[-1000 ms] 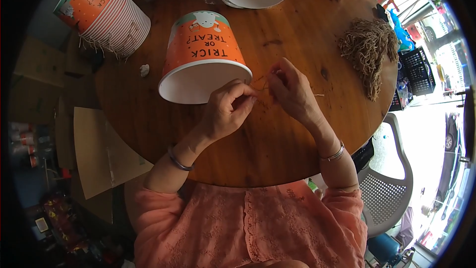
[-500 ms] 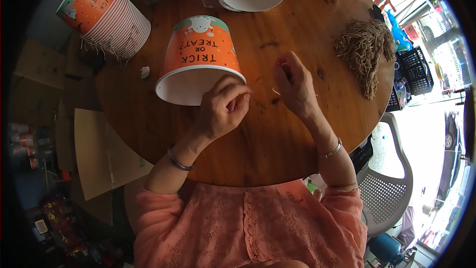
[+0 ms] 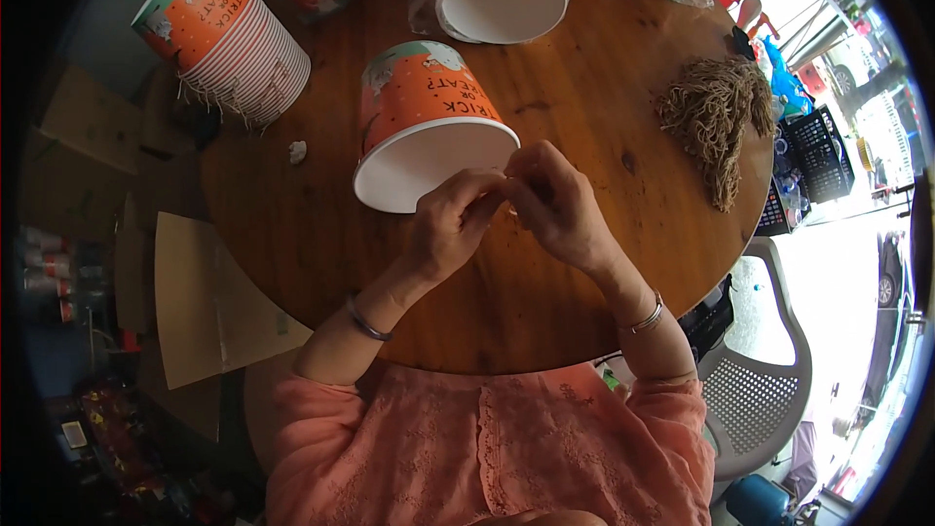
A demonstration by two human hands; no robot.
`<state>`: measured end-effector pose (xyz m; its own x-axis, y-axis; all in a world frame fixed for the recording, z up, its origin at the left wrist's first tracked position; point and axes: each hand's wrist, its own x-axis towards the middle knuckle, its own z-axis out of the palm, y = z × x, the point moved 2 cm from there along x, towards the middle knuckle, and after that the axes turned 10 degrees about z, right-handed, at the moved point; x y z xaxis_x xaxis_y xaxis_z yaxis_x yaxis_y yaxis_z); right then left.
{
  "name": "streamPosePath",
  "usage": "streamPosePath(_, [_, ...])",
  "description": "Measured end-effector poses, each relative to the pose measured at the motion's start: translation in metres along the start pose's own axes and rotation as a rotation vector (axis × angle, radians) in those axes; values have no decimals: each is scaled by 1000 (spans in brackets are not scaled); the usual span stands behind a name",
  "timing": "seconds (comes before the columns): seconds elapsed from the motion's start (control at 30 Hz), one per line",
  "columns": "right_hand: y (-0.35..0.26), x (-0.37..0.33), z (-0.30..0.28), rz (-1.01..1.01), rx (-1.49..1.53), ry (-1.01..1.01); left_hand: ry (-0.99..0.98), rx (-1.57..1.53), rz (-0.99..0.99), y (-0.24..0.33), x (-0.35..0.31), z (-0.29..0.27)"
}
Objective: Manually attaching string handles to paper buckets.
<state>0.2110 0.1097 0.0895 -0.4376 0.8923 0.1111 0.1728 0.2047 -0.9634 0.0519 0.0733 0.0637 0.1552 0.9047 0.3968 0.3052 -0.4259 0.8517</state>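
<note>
An orange paper bucket (image 3: 414, 112) with a green-and-white band and dark lettering lies on its side, its white opening toward me. At the right side of its rim, my left hand (image 3: 450, 224) and my right hand (image 3: 557, 200) meet fingertip to fingertip. Both are closed in a pinch. A short pale strand of string (image 3: 513, 210) shows under my right fingers. What my left fingers hold is hidden, and whether they touch the rim I cannot tell.
A tilted stack of matching buckets (image 3: 248, 54) with strings hanging off stands at the far left. A plastic-wrapped white bucket (image 3: 506, 0) lies at the back. A bundle of tan strings (image 3: 716, 117) is on the right of the round wooden table (image 3: 584, 321), beside a chair (image 3: 750, 390).
My right hand has come left to meet my left hand at the fingertips. The bucket has shifted right and turned, so its lettering now sits farther round to the right.
</note>
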Motion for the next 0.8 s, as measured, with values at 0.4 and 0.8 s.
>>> streamPosePath(0.4, [-11,1,-43,71,847,66,5,460,437,-11,8,4])
streamPosePath(0.8, [-4,6,-50,122,1000,73,-296,904,586,45,8,-46])
